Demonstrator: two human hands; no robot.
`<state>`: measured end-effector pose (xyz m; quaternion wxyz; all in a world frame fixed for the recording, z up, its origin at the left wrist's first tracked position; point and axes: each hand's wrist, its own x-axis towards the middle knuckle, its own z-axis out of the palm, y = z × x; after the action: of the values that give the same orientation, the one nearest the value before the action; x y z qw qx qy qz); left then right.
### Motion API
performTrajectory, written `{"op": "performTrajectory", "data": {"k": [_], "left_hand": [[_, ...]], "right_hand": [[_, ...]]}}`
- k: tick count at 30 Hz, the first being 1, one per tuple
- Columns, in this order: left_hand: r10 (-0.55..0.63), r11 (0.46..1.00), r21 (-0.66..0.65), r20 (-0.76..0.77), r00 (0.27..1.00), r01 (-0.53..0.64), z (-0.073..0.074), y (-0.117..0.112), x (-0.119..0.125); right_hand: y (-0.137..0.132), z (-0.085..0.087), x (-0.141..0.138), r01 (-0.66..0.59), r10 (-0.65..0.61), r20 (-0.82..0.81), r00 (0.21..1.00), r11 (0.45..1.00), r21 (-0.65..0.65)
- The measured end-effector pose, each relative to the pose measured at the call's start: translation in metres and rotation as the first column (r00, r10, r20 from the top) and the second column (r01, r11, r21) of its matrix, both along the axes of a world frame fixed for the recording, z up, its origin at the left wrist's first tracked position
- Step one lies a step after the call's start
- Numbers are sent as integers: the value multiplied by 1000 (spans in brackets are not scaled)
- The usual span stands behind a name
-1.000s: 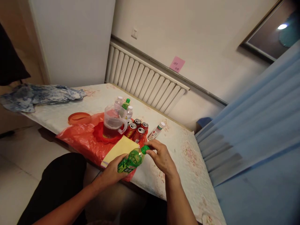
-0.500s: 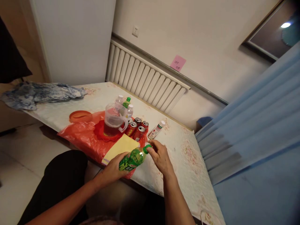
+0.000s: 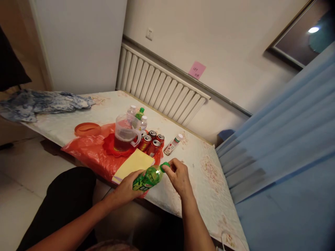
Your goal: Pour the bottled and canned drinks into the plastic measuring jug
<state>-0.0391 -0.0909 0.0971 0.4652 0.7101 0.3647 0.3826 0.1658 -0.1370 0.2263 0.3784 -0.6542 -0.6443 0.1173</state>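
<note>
A green drink bottle [image 3: 148, 179] lies tilted in my left hand [image 3: 127, 188], which is wrapped round its labelled body. At its neck, the fingers and thumb of my right hand [image 3: 179, 176] pinch the green bottle cap [image 3: 164, 166]. Just beyond the bottle is a folded yellow cloth [image 3: 134, 164] on a red plastic bag [image 3: 86, 150]. Further back on the bag, a clear jug [image 3: 126, 134] with dark liquid stands in a red scalloped dish [image 3: 108, 144]. Several drink cans [image 3: 153, 148] are grouped beside the jug.
Behind the jug stand small bottles, one with a green cap [image 3: 141, 110]. A white-capped bottle [image 3: 173, 144] lies to the right on the floral tabletop [image 3: 209, 174]. An orange lid [image 3: 87, 129] and patterned cloth [image 3: 52, 104] are at left. A blue curtain [image 3: 274, 139] hangs right.
The view has shifted slightly, so the table and its objects sit a little further left. Both hands keep their hold on the bottle and cap; the right fingers have shifted slightly round the cap.
</note>
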Motion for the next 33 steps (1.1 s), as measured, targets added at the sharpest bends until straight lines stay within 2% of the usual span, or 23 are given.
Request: {"op": "performTrajectory", "data": {"k": [3,7,9,12,14,16,19,25,28,33], "left_hand": [[-10,1000,-5,-10,1000,10,2,0,-1],[-40,999,13,-1,999,40,3,1,-2],[-45,999,13,4,999,45,2,1,-1],[-42,999,-11,7,999,42,1,1,1],[-49,998,-34,9,999,49,2,1,3],[-53,997,-58,16,998,54,3,3,4],[-74,993,-91,61,995,79,4,8,7],[-151,978,-116,171,974,172,4,15,18],[-204,966,-126,154,967,224,4,16,26],[-293,948,-99,94,952,301,1,17,41]], "right_hand": [[0,-1,2,-28,30,-59,998,999,33],[1,-1,11,-222,230,-225,947,973,62],[2,-2,12,-260,260,-278,925,965,37],[3,-8,7,-121,117,-278,953,993,1],[4,-13,2,-9,16,-274,961,1000,27],[5,-21,0,33,-6,-343,939,997,72],[4,-37,0,2,31,-511,859,998,64],[-10,-71,-10,-254,151,-655,740,965,-65],[-12,-85,-13,-210,98,-689,718,974,-80],[-10,-100,-5,-68,-40,-651,758,988,-140]]}}
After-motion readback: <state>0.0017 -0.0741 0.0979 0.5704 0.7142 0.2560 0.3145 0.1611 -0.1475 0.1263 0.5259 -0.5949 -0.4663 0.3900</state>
